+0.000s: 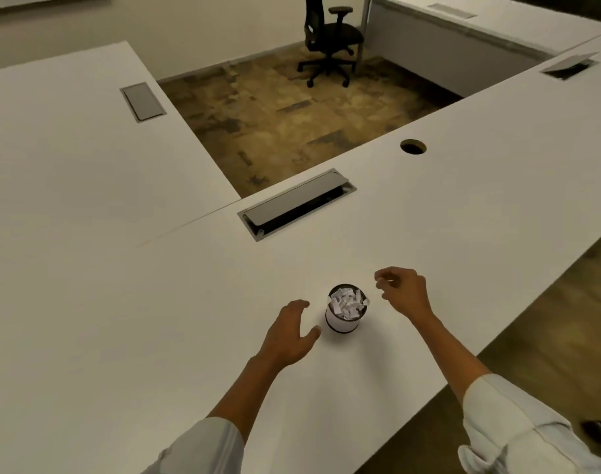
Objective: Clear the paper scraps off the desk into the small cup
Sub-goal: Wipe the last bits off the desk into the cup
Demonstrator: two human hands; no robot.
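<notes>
Head view, looking down on a white desk point(429, 213). I see the small cup point(345, 314) standing upright on it, between the two hands. White body, dark band near the base, dark rim. Paper scraps point(347, 304) fill it to the brim, crumpled white pieces heaped at rim level.

Left hand point(289, 333): palm down, low over the desk just left of the cup. Fingers relaxed and spread a little, thumb angled out toward the cup's base, close to it, but I cannot tell if it touches. It holds nothing. Forearm runs back toward me, pale sleeve point(203, 446) pushed up near the elbow.

Right hand point(402, 291): raised just right of the cup and slightly beyond it, wrist bent, fingers curled inward with thumb and fingertips drawn together near the cup's rim. There is a pale glint at the fingertips, but it is too small and blurred for me to say whether a scrap is pinched there. Its forearm also runs back to a rolled pale sleeve at the lower right.

Beyond the cup, a grey cable hatch point(297, 203) is set into the desk, lid tilted partly open. Further right, a round grommet hole point(413, 146). A black office chair point(329, 39) stands on the patterned carpet point(292, 121) behind.
</notes>
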